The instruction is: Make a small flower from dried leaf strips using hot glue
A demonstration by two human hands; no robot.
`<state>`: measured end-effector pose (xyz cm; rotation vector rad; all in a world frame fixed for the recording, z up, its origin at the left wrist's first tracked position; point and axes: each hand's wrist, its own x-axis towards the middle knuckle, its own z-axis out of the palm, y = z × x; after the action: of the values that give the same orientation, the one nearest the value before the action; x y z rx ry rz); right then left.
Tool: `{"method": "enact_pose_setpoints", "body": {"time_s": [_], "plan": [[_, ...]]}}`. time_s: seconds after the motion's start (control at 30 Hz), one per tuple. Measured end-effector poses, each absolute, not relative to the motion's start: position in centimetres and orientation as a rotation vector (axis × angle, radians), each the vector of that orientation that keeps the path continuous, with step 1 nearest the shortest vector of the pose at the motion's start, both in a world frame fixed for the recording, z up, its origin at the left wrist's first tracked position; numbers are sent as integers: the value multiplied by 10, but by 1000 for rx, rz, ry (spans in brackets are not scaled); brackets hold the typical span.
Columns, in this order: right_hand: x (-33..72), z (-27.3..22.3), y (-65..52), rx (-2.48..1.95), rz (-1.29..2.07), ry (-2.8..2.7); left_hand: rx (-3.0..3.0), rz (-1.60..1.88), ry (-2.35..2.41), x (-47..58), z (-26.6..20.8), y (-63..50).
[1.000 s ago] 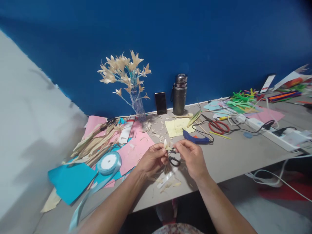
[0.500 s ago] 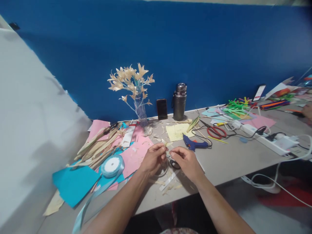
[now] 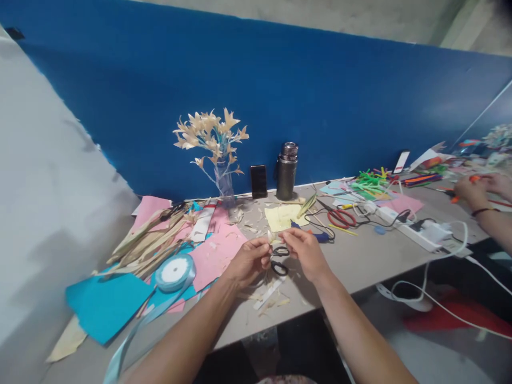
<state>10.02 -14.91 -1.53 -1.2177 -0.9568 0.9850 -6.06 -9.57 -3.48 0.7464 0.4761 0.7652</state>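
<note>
Between my two hands is a small pale husk piece (image 3: 272,238), shaped like a petal or a little flower. My left hand (image 3: 251,260) pinches it from the left between thumb and fingers. From the other side, the closed thumb and forefinger of my right hand (image 3: 304,252) meet its right edge. Beneath the fingers lie scissors with black handles (image 3: 279,268), their blades hidden. A blue glue gun (image 3: 320,236) lies just behind my right hand, partly covered by it. Husk scraps (image 3: 276,305) and a white strip (image 3: 267,293) litter the table in front.
Dried husks (image 3: 148,242), a ribbon roll (image 3: 175,272) and coloured paper (image 3: 108,301) spread at left. Husk flowers (image 3: 210,130) stand in a clear vase (image 3: 224,186), near a phone (image 3: 258,182) and a flask (image 3: 287,172). Red-handled scissors (image 3: 341,217), a power strip (image 3: 412,229) and a co-worker's hands (image 3: 478,189) are right.
The view has turned a little to the right, bringing a co-worker's hands further in. My fingers have shifted around the husk piece, showing more of it and of the black scissor handles.
</note>
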Motion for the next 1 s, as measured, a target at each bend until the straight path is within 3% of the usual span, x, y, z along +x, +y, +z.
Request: {"method": "enact_pose_setpoints", "body": {"time_s": [0.37,1.0], "plan": [[101,-24,-141,-1146,1112,-1122,795,746,530,-61,-37,-92],[93,-36,-138,-1177,1193,-875,743,720,573,-60,-40,-92]]}}
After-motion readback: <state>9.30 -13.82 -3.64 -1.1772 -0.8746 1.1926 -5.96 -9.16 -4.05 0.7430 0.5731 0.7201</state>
